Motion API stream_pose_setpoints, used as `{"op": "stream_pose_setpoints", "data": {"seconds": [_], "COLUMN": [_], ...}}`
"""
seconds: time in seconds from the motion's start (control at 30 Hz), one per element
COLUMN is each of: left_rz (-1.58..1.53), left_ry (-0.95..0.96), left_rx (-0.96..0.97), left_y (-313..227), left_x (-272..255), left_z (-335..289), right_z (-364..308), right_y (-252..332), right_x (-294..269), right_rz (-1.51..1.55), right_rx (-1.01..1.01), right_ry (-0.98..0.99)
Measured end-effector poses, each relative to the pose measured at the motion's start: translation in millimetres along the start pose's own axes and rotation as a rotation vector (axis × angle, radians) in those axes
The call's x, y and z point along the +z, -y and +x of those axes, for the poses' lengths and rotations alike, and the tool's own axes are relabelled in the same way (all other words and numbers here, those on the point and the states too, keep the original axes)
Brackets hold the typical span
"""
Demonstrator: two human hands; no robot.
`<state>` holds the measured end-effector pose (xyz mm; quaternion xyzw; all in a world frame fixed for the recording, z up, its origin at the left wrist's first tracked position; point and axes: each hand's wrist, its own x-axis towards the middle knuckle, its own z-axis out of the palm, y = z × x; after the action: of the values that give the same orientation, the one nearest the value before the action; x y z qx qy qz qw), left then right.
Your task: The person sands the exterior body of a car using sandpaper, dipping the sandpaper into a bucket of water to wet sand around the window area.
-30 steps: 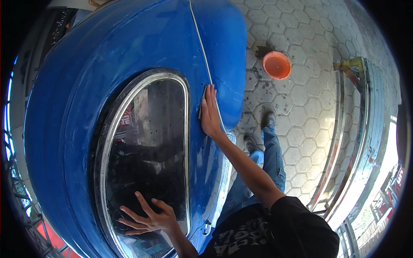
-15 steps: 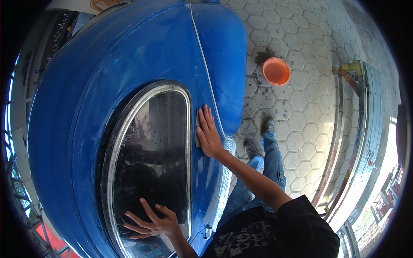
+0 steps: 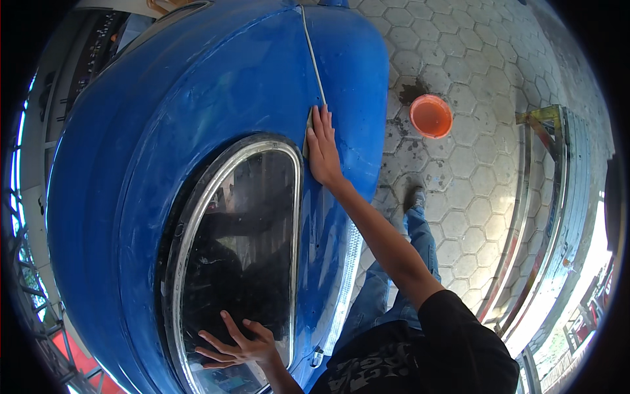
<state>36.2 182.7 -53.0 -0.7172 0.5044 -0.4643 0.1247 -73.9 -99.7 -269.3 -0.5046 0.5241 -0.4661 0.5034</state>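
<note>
My right hand (image 3: 323,146) lies flat on the blue car body (image 3: 216,92), its fingers together and pointing away from me. Pressed under it is a piece of sandpaper (image 3: 307,136), a thin greyish-tan sheet showing only along the hand's left edge. The fingertips reach the pale trim strip (image 3: 314,59) beside the rounded fender (image 3: 357,85). My left hand (image 3: 244,345) rests with spread fingers over the lower part of the dark side window (image 3: 243,249), holding nothing. A bright metal frame (image 3: 186,253) surrounds that window.
An orange bucket (image 3: 431,116) of murky liquid stands on the hexagonal pavers (image 3: 459,164), with wet patches close by. Along the right runs a worn bench (image 3: 569,177). A ribbed light-coloured strip (image 3: 342,289) borders the car's lower side next to my legs.
My right hand has slid forward along the body beside the trim strip, taking the sandpaper with it. My left hand stays at the window. The view has shifted slightly.
</note>
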Motion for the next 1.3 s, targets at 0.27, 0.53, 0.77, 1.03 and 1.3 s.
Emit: {"op": "stream_pose_setpoints", "data": {"seconds": [0.27, 0.53, 0.77, 1.03, 1.3], "left_rz": [0.019, 0.037, 0.056, 0.049, -0.021], "left_ry": [-0.003, -0.010, 0.013, 0.001, 0.009], "left_rx": [0.017, 0.019, 0.032, 0.034, -0.020], "left_y": [5, 11, 2, 6, 2], "left_x": [-1, 5, 4, 2, 5], "left_z": [-1, -6, -8, -9, -13], "right_z": [-35, -64, 35, -110, -128], "right_y": [-4, -9, 16, -22, 7], "right_x": [3, 12, -2, 3, 10], "right_rz": [-0.107, -0.126, -0.106, -0.022, -0.107], "right_rx": [-0.115, -0.107, -0.063, 0.078, 0.033], "right_ry": [0.119, 0.130, 0.084, 0.164, 0.180]}}
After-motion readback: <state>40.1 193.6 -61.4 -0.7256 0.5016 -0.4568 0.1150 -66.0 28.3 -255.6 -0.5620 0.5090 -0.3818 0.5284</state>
